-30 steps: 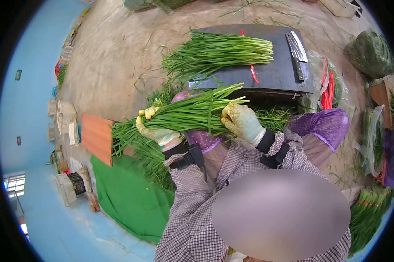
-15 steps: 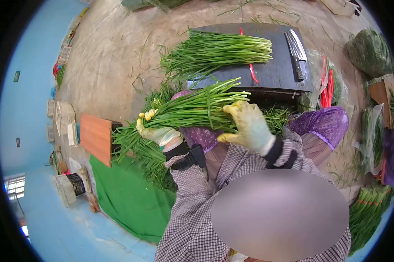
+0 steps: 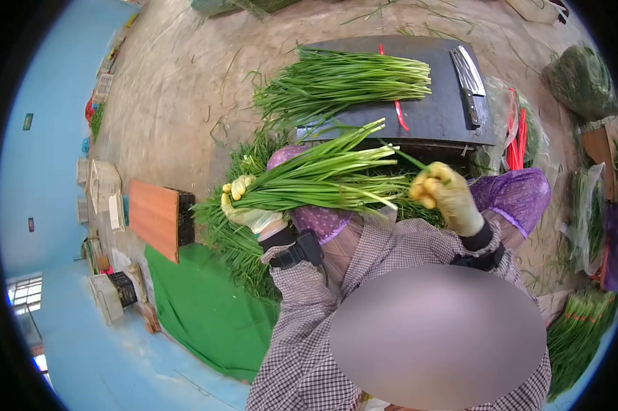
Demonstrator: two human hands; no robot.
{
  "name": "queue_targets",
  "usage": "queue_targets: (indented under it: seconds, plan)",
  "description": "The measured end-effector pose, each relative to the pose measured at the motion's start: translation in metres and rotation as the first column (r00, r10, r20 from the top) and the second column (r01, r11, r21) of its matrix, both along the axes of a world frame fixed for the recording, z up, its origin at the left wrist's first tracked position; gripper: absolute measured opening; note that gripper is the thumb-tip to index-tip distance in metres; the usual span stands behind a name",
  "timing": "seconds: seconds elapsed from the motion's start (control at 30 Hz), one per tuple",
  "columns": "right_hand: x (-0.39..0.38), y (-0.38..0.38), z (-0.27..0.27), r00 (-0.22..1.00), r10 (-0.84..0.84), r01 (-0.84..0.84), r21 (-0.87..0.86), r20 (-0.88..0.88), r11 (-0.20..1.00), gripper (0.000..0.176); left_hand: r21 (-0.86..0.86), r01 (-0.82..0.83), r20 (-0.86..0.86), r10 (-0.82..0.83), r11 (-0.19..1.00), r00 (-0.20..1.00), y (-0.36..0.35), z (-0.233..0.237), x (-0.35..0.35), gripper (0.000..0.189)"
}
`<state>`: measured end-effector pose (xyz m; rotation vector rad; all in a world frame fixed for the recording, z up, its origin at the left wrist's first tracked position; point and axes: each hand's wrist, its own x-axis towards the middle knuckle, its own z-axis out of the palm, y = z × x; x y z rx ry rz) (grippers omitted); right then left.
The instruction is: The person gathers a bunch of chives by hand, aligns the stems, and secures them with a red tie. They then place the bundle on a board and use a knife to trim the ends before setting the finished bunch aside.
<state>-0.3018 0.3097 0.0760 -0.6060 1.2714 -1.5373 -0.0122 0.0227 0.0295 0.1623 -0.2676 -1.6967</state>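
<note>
Long green stalks form a bunch [image 3: 316, 179] across my lap, pale ends to the right. My left hand [image 3: 244, 202], in a yellowed glove, is closed round the bunch near its leafy side. Right of the pale ends, my right hand [image 3: 446, 195], gloved too, is closed on a green leaf [image 3: 408, 157] that sticks out to the upper left. On the dark board [image 3: 439, 123] in front lies a larger pile of stalks [image 3: 350, 82], over a red strip [image 3: 401, 115]. A cleaver [image 3: 468, 79] rests at the board's right side.
Loose greens [image 3: 244, 253] lie at my left beside a green cloth [image 3: 206, 312] and an orange-brown panel [image 3: 153, 218]. Red strips [image 3: 518, 140] sit on a plastic bag right of the board. A wrapped bundle [image 3: 581, 82] and banded greens [image 3: 583, 335] are farther right.
My right hand has moved right, away from the bunch, and closed on a green leaf. The leaf across the bunch is gone, and its pale ends are more spread.
</note>
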Motion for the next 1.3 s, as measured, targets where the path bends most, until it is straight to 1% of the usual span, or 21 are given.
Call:
queue_targets:
  seconds: [0.07,0.13,0.17,0.27,0.3,0.33,0.37,0.57,0.67,0.7,0.77,0.83,0.87,0.93,0.97,1.0,1.03,1.1,1.13,1.23,1.3]
  plan:
    - [-0.019,0.025,-0.017,0.99,-0.126,0.129,0.031,-0.07,0.991,0.016,-0.02,-0.006,0.009,0.006,1.0,1.0,-0.002,-0.006,0.002,0.019]
    - [-0.049,0.063,-0.058,0.885,0.116,-0.014,0.224,-0.451,0.974,0.015,-0.075,0.015,-0.002,-0.015,0.997,1.0,-0.002,-0.002,-0.003,0.02]
    - [-0.054,0.076,-0.08,0.707,0.266,-0.063,0.315,-0.656,0.947,0.016,-0.104,0.027,-0.001,-0.027,0.994,1.0,-0.001,0.003,-0.005,0.02]
    - [-0.026,0.047,-0.019,-0.033,0.201,0.061,0.199,-0.979,0.978,0.018,-0.105,0.036,-0.035,-0.04,0.994,0.999,-0.003,0.004,-0.008,0.021]
    - [-0.011,0.03,0.003,0.16,0.25,0.07,0.264,-0.955,0.962,0.02,-0.12,0.047,-0.038,-0.052,0.992,0.998,-0.003,0.003,-0.01,0.02]
    - [0.003,0.006,0.018,0.296,0.132,0.029,0.147,-0.946,0.989,0.016,-0.111,0.033,-0.022,-0.036,0.993,0.999,0.0,0.006,-0.014,0.019]
    - [0.015,-0.015,0.012,0.255,-0.036,-0.033,-0.046,-0.966,0.998,0.014,-0.089,0.023,-0.009,-0.024,0.996,1.0,0.002,0.009,-0.017,0.017]
    - [0.057,-0.09,-0.014,-0.14,-0.143,-0.218,-0.11,-0.98,0.97,0.019,-0.015,-0.024,0.086,0.025,1.0,0.996,0.012,0.026,-0.022,0.016]
    - [0.067,-0.124,-0.02,-0.006,-0.156,-0.255,-0.149,-0.988,0.955,0.016,0.02,-0.032,0.113,0.03,0.999,0.993,0.014,0.03,-0.019,0.018]
    - [0.07,-0.134,-0.017,0.355,-0.178,-0.211,-0.264,-0.918,0.941,0.012,0.053,-0.079,0.144,0.07,0.995,0.987,0.02,0.042,-0.026,0.019]
    - [0.063,-0.137,0.023,0.845,-0.205,-0.112,-0.539,-0.493,0.835,0.011,0.063,-0.109,0.175,0.096,0.992,0.98,0.022,0.042,-0.026,0.02]
    - [0.048,-0.108,0.081,0.996,0.041,0.0,-0.485,0.075,0.874,0.013,0.019,-0.071,0.177,0.066,0.997,0.982,0.012,0.023,-0.011,0.022]
    - [0.039,-0.093,0.089,0.98,0.092,0.029,-0.586,0.176,0.81,0.014,0.034,-0.073,0.146,0.068,0.997,0.987,0.012,0.02,-0.009,0.023]
    - [0.007,-0.065,0.082,0.957,0.29,-0.197,-0.667,0.029,0.718,0.014,0.014,-0.016,0.056,0.015,1.0,0.998,0.008,0.015,-0.005,0.022]
    - [-0.004,-0.052,0.069,0.926,0.376,-0.293,-0.586,0.022,0.756,0.014,0.003,0.014,0.008,-0.014,1.0,1.0,0.006,0.012,-0.003,0.022]
    - [-0.012,-0.042,0.049,0.934,0.338,-0.357,-0.292,-0.116,0.887,0.013,0.018,0.017,-0.009,-0.017,1.0,1.0,0.005,0.009,-0.002,0.022]
    - [-0.014,-0.035,0.031,0.905,0.336,-0.341,0.028,-0.259,0.94,0.012,0.03,0.019,-0.027,-0.018,0.999,0.999,0.003,0.007,-0.001,0.021]
    - [-0.004,-0.021,0.017,0.593,0.078,-0.14,-0.008,-0.801,0.99,0.01,0.054,-0.001,-0.004,0.001,0.999,1.0,0.002,0.005,-0.003,0.02]
    - [0.002,-0.014,0.021,0.716,0.125,-0.132,0.043,-0.686,0.99,0.009,0.068,-0.028,0.036,0.025,0.997,0.999,0.003,0.006,-0.005,0.02]
    - [0.031,-0.007,0.017,0.48,0.073,-0.145,0.003,-0.874,0.989,0.016,0.126,-0.134,0.164,0.113,0.983,0.98,0.004,0.009,-0.008,0.02]
    - [0.051,-0.018,0.026,0.288,0.091,-0.008,0.092,-0.953,0.996,0.022,0.159,-0.195,0.19,0.164,0.968,0.968,0.003,0.012,-0.011,0.02]
